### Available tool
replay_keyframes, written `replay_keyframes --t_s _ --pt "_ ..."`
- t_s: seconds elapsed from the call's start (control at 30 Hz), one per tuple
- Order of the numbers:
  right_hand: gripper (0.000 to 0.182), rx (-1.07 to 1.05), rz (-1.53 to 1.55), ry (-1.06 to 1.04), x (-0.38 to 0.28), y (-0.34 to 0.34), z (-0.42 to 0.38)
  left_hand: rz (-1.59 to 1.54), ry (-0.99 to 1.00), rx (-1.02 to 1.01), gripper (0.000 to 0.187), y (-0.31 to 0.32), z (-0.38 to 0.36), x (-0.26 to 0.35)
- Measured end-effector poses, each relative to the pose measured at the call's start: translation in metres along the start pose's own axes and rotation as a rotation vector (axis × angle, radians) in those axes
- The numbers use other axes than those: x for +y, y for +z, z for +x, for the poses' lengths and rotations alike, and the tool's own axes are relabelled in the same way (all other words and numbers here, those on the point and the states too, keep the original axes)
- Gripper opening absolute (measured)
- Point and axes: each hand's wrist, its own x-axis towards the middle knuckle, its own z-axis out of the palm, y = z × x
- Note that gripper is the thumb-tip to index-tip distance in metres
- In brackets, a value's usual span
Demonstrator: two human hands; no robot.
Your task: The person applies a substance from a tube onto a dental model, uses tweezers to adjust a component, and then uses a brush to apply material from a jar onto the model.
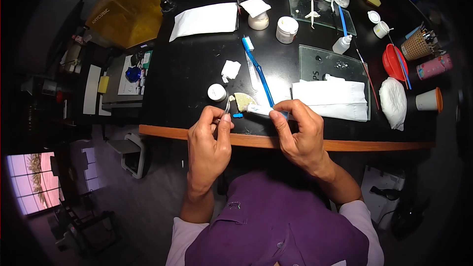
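Near the desk's front edge, my left hand (pixel 211 135) pinches a thin metal tool (pixel 227 108) whose tip meets a small cream-coloured piece (pixel 231 98). My right hand (pixel 299 130) is closed on a small white tube (pixel 259 109) that points left, toward the tool. Between the hands lies a perforated yellowish piece (pixel 243 100), with a small blue cap (pixel 238 116) just below it. A round white-lidded jar (pixel 217 92) stands left of the tool tip. Beyond the right hand lies a blue toothbrush (pixel 259 71), its bristles at the far end.
A crumpled white tissue (pixel 230 70) lies behind the jar. Folded paper towels (pixel 330 99) cover part of a glass plate (pixel 310 61) at right. Farther back are several jars, a dropper bottle (pixel 342 44) and a red bowl (pixel 394 61). The wooden desk edge (pixel 251 140) runs below my hands.
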Motion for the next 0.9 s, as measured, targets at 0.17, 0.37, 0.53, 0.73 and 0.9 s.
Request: replay_keyframes --t_s 0.17,0.37,0.53,0.73,0.9 --pt "0.01 -0.017 -0.056 0.009 -0.004 -0.003 0.013 0.031 -0.013 -0.001 0.015 -0.005 0.005 -0.002" --pt "0.009 -0.105 -0.086 -0.002 -0.008 -0.001 0.028 -0.259 -0.072 -0.056 0.015 0.0 0.007 0.003" --pt "0.01 -0.25 -0.266 -0.146 -0.012 -0.005 0.04 -0.307 -0.055 -0.055 0.019 0.004 0.008 0.0" --pt "0.009 -0.335 -0.399 -0.389 -0.023 -0.01 0.057 -0.333 -0.077 -0.066 0.02 0.001 0.009 0.001" --pt "0.014 -0.21 -0.368 -0.313 -0.025 -0.021 0.059 -0.362 -0.053 -0.07 0.018 0.002 0.008 -0.005"
